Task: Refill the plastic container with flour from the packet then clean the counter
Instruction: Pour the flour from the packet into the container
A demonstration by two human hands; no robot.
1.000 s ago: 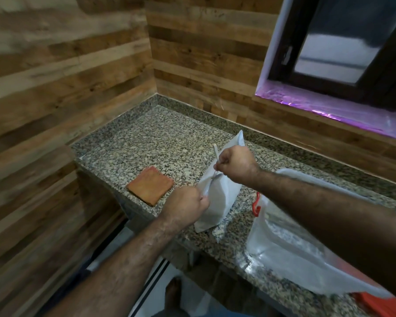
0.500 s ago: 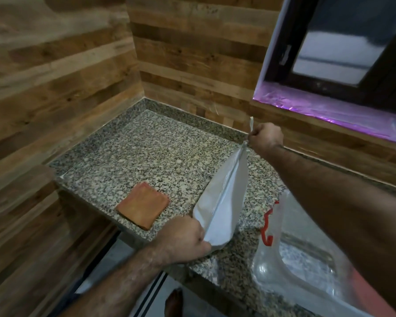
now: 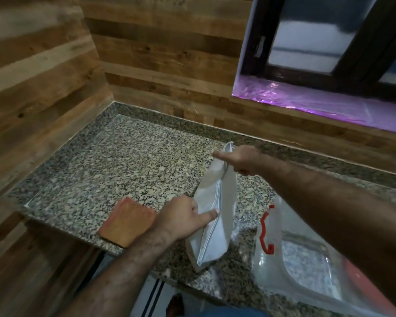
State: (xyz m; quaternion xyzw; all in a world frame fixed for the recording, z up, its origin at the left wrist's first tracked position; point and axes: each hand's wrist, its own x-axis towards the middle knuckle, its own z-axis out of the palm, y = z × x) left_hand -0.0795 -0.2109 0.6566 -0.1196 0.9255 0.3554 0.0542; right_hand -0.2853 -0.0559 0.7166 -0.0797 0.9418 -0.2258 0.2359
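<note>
The white flour packet (image 3: 217,216) stands on the granite counter (image 3: 124,165), its top edge running from near to far. My left hand (image 3: 183,219) holds the near side of its mouth, thumb laid along the top seam. My right hand (image 3: 238,160) pinches the far corner of the top. The clear plastic container (image 3: 306,264) with a red clasp (image 3: 264,232) sits to the right of the packet, partly under my right forearm.
A folded orange cloth (image 3: 127,221) lies near the counter's front edge, left of my left hand. Wood-panelled walls close the left and back sides. A window sill (image 3: 329,106) runs above at the back right. The floor shows below the front edge.
My right hand has come down and a little nearer with the packet's far corner. My left hand shifted up the packet's near side, and the mouth now shows its seam.
</note>
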